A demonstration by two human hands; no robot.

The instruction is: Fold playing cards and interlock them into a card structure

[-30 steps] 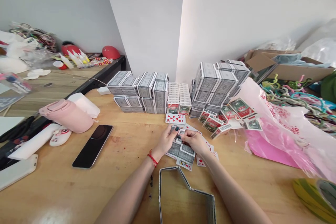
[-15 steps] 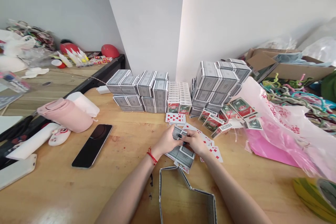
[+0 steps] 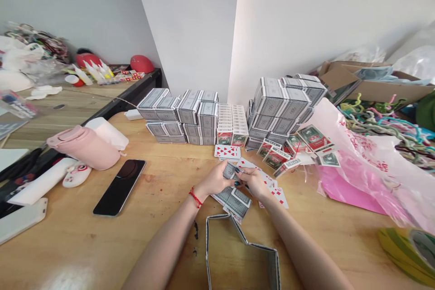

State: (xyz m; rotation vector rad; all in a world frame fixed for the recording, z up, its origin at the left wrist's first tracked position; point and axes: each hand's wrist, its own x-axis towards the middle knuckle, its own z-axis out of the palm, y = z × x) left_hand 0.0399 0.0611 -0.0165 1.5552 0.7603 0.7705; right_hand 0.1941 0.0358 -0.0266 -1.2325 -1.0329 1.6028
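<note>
A playing card with a grey patterned back is held between both hands above the table. My left hand is closed on its left side, a red string bracelet at the wrist. My right hand pinches at its right side, dark nail polish showing. Under the hands lie more grey-backed cards, partly covered. Face-up diamond cards are spread beside my right hand. Nearer to me stands a zigzag frame of joined cards on edge. How many cards are in my fingers I cannot tell.
Stacked card blocks line the back, with a taller pile to the right. Loose card boxes lie before it. A phone and pink tumbler are at left; yellow tape and pink plastic at right.
My fingers have shifted slightly on the held card, the right index finger now higher along its edge. The cards on the table look the same.
</note>
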